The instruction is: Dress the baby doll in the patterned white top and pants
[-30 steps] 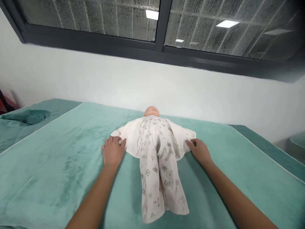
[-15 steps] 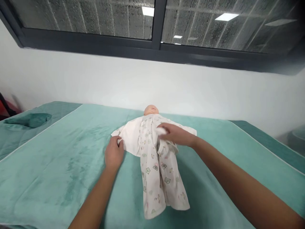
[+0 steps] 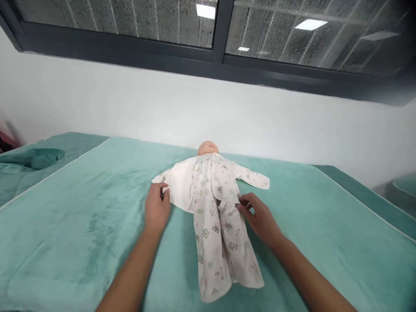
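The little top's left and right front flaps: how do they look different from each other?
The left flap shows a plain white face, while the right flap shows a printed one. The left flap is spread out sideways; the right flap lies folded across the front. The left hand is at the left flap's outer edge; the right hand pinches the right flap's lower corner. Both have a whitish ground.

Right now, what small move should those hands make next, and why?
Perhaps the left hand should fold the plain white flap inward across the doll. That flap lies spread out to the side, plain face up, with the hand at its edge, while the printed flap lies over the front, the right hand at its lower corner.
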A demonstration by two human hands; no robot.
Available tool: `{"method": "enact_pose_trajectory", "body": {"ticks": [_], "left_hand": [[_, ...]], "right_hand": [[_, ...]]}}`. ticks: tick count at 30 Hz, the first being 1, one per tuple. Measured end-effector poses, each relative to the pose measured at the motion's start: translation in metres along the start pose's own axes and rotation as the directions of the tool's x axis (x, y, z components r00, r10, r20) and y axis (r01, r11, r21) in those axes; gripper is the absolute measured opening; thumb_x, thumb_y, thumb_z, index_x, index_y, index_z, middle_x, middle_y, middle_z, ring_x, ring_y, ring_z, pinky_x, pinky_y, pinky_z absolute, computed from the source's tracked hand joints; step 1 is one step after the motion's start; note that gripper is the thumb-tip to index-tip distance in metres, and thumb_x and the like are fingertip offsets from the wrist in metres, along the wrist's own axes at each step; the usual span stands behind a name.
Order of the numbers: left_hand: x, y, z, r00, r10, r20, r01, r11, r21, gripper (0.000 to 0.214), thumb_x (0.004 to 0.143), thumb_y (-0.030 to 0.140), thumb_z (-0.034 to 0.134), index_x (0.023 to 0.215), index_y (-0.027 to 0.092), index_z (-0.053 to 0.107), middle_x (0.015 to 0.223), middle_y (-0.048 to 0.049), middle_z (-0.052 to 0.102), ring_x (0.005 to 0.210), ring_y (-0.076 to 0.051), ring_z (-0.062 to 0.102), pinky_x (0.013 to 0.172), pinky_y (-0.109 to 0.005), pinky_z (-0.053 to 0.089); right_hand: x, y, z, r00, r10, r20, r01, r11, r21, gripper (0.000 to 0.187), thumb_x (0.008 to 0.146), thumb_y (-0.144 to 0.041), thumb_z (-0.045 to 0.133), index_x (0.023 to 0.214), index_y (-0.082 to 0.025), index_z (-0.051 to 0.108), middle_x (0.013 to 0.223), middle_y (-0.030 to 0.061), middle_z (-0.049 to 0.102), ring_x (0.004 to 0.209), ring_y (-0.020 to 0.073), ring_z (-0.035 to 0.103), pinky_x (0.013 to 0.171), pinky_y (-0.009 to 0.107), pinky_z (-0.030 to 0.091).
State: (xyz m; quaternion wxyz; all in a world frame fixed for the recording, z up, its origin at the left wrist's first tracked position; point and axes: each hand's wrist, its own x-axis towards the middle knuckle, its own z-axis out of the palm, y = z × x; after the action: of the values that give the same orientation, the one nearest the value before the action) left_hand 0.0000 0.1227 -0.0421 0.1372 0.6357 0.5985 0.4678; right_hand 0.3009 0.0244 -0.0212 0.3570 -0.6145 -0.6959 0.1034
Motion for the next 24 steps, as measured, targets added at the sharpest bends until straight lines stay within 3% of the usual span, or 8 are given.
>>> {"method": "enact_pose_trajectory", "body": {"ticks": [4, 9, 12, 15, 19, 21, 22, 24], "left_hand": [[0.000, 0.000, 0.000, 1.000, 0.002, -0.006, -0.002, 0.999, -0.050, 0.015, 0.087, 0.027, 0.047, 0.097, 0.020, 0.056, 0.094, -0.0042, 0.060, 0.082, -0.019, 0.057, 0.079, -0.033, 0.048], [0.000, 0.001, 0.000, 1.000, -0.001, -0.020, 0.000, 0.998, -0.060, 0.015, 0.088, 0.027, 0.047, 0.098, 0.021, 0.056, 0.095, -0.0043, 0.060, 0.081, -0.019, 0.057, 0.078, -0.034, 0.048], [0.001, 0.003, 0.000, 1.000, -0.012, -0.026, 0.011, 0.999, -0.051, 0.017, 0.087, 0.027, 0.047, 0.100, 0.021, 0.056, 0.095, -0.0041, 0.060, 0.080, -0.019, 0.057, 0.078, -0.034, 0.048], [0.001, 0.004, 0.001, 0.999, -0.032, -0.021, 0.031, 0.999, -0.035, 0.017, 0.087, 0.027, 0.047, 0.100, 0.021, 0.056, 0.094, -0.0039, 0.060, 0.079, -0.019, 0.057, 0.077, -0.034, 0.048], [0.002, 0.003, 0.002, 1.000, -0.029, -0.003, 0.029, 1.000, 0.008, 0.016, 0.087, 0.027, 0.047, 0.100, 0.020, 0.056, 0.091, -0.0034, 0.060, 0.079, -0.019, 0.057, 0.077, -0.034, 0.048], [0.002, 0.002, 0.003, 1.000, -0.019, -0.001, 0.019, 1.000, 0.024, 0.015, 0.088, 0.026, 0.047, 0.099, 0.021, 0.056, 0.090, -0.0031, 0.059, 0.078, -0.019, 0.057, 0.077, -0.034, 0.048], [0.003, 0.002, 0.003, 1.000, -0.011, -0.007, 0.012, 1.000, 0.025, 0.014, 0.089, 0.026, 0.046, 0.099, 0.021, 0.055, 0.090, -0.0032, 0.058, 0.078, -0.019, 0.057, 0.077, -0.034, 0.048], [0.003, 0.002, 0.002, 0.999, 0.024, -0.047, -0.023, 1.000, 0.017, 0.012, 0.091, 0.025, 0.045, 0.097, 0.021, 0.054, 0.093, -0.0039, 0.057, 0.081, -0.019, 0.057, 0.077, -0.034, 0.048]], "right_hand": [[-0.011, 0.004, -0.003, 0.997, -0.067, 0.022, 0.069, 0.996, -0.058, 0.020, 0.098, -0.034, 0.040, 0.085, -0.024, 0.051, 0.085, 0.0045, 0.058, 0.073, 0.0180, 0.054, 0.067, 0.032, 0.045], [-0.005, 0.001, -0.033, 0.945, -0.039, 0.325, 0.095, 0.983, -0.158, 0.023, 0.096, -0.037, 0.044, 0.081, -0.025, 0.058, 0.082, 0.0020, 0.063, 0.063, 0.0167, 0.056, 0.057, 0.030, 0.041], [0.013, -0.010, -0.045, 0.952, -0.033, 0.305, 0.078, 0.987, -0.137, 0.031, 0.095, -0.044, 0.046, 0.074, -0.024, 0.058, 0.073, 0.0014, 0.061, 0.062, 0.0165, 0.054, 0.056, 0.030, 0.039], [0.047, -0.029, -0.040, 0.989, -0.053, 0.141, 0.062, 0.996, -0.059, 0.033, 0.095, -0.045, 0.044, 0.074, -0.023, 0.056, 0.074, 0.0019, 0.061, 0.066, 0.0166, 0.054, 0.060, 0.030, 0.041], [0.121, -0.050, -0.006, 0.982, -0.187, 0.004, 0.187, 0.981, -0.047, 0.021, 0.095, -0.036, 0.044, 0.099, -0.022, 0.060, 0.104, 0.0050, 0.064, 0.098, 0.0198, 0.057, 0.085, 0.034, 0.044], [0.163, -0.057, 0.014, 0.976, -0.187, 0.110, 0.205, 0.963, -0.177, 0.025, 0.096, -0.032, 0.043, 0.110, -0.019, 0.059, 0.119, 0.0086, 0.060, 0.114, 0.0221, 0.052, 0.094, 0.036, 0.040], [0.182, -0.059, 0.023, 0.959, -0.128, 0.254, 0.197, 0.942, -0.270, 0.025, 0.095, -0.033, 0.044, 0.108, -0.018, 0.060, 0.119, 0.0104, 0.060, 0.114, 0.0238, 0.052, 0.093, 0.038, 0.040], [0.214, -0.065, 0.037, 0.911, -0.081, 0.404, 0.218, 0.926, -0.307, 0.026, 0.087, -0.042, 0.059, 0.091, -0.017, 0.064, 0.103, 0.0097, 0.065, 0.102, 0.0263, 0.058, 0.087, 0.039, 0.043]]}}
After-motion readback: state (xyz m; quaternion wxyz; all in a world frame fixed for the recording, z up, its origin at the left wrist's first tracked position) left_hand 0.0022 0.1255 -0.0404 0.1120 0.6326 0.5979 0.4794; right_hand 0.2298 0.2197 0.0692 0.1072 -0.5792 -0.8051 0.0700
